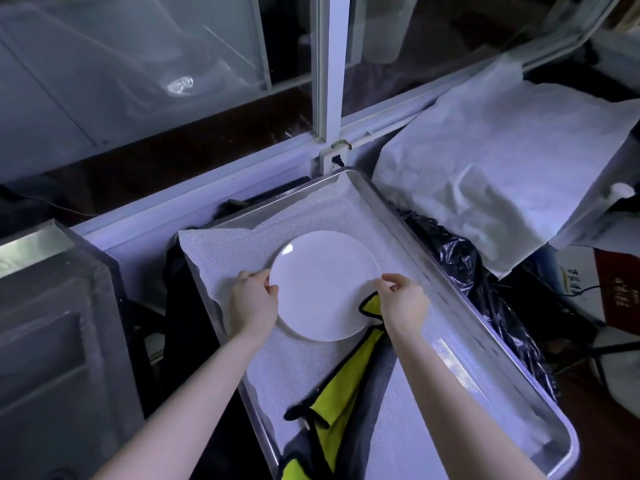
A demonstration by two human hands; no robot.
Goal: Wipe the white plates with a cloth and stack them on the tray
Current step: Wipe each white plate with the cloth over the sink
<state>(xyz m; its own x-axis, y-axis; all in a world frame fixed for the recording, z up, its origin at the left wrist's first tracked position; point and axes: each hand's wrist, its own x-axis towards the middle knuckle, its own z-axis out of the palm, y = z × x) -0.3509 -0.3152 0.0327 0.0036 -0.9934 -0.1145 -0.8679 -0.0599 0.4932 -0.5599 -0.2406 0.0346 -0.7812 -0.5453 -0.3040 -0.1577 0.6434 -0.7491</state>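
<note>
Over the middle of the tray (554, 443), above its white mesh liner (242, 244), the white plate (322, 289) was found held at two points. The left hand (254, 299) was pinched on the plate's left rim, thumb on top. The right hand (403, 303) was pinched on the right rim, with one end of the yellow-and-grey cloth (336, 393) caught beneath its palm and the rest trailing toward the tray's near end. Whether the plate rested on the liner or was held just clear of it could not be determined.

Two risks were judged. A glossy plate held by fingertip pinches alone could slip and strike the tray. The cloth, lying under the plate's right edge, could be trapped beneath it and tilt the stack.

Right of the tray, a red board (618, 292) bearing pale characters was noted, but its writing was too blurred to be read. No brand was found.
</note>
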